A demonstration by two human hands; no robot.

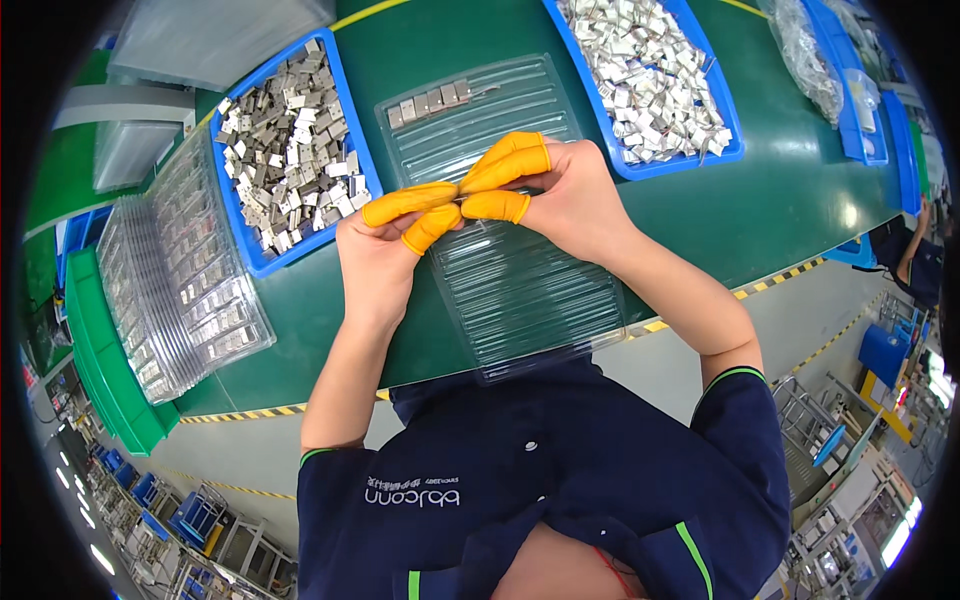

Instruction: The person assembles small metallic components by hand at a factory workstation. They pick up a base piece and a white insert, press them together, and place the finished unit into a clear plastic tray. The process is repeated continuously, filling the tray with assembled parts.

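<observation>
My left hand [378,250] and my right hand [570,195] meet above a clear ribbed plastic tray [520,300]. Yellow finger cots cover the thumbs and fingers that pinch together. Both hands close on a small dark piece at their fingertips, mostly hidden, so its kind cannot be made out. Along the tray's far end lies a short row of metal connector shells [430,103]. Left of my hands, a blue bin [318,241] holds many loose metal shells. A second blue bin [690,167], at the far right, holds many small white-and-metal parts.
Filled clear trays [185,300] stand stacked at the left, beside a green bin [115,370]. Clear plastic bags [808,60] and another blue bin [868,120] sit at the right. Yellow-black tape [245,411] marks the green table's near edge. Another person [915,250] is at far right.
</observation>
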